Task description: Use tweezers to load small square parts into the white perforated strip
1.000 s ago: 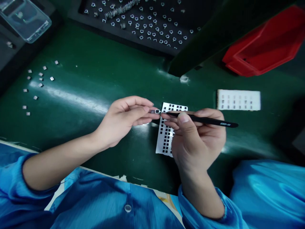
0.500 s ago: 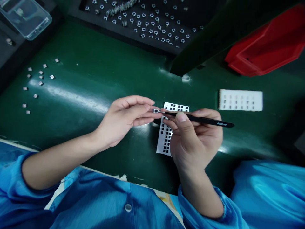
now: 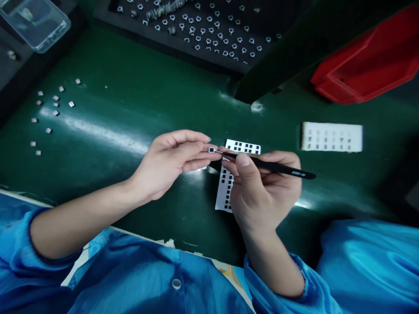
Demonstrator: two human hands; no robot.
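Observation:
A small square part (image 3: 211, 150), light-rimmed with a dark centre, sits at the fingertips of my left hand (image 3: 173, 159). The fingers of that hand are close together, with the thumb beside the part. My right hand (image 3: 266, 192) is closed around black tweezers (image 3: 278, 166), which point left. Their fine tip meets the right side of the small part; whether it grips or only touches, I cannot tell. Beneath my right hand lies a white sheet (image 3: 222, 200) with rows of black squares, partly covered by the hand.
Small metal squares (image 3: 56, 104) lie scattered on the green table (image 3: 131, 96) at left. A black tray (image 3: 183, 54) at the top bears many tiny frames. A clear box (image 3: 49, 30) is top left, a red bin (image 3: 356, 78) top right, a white block (image 3: 332, 136) at right.
My right hand and the tweezers have shifted slightly left, and the handle end has dipped. The small square part has turned a little at my left fingertips.

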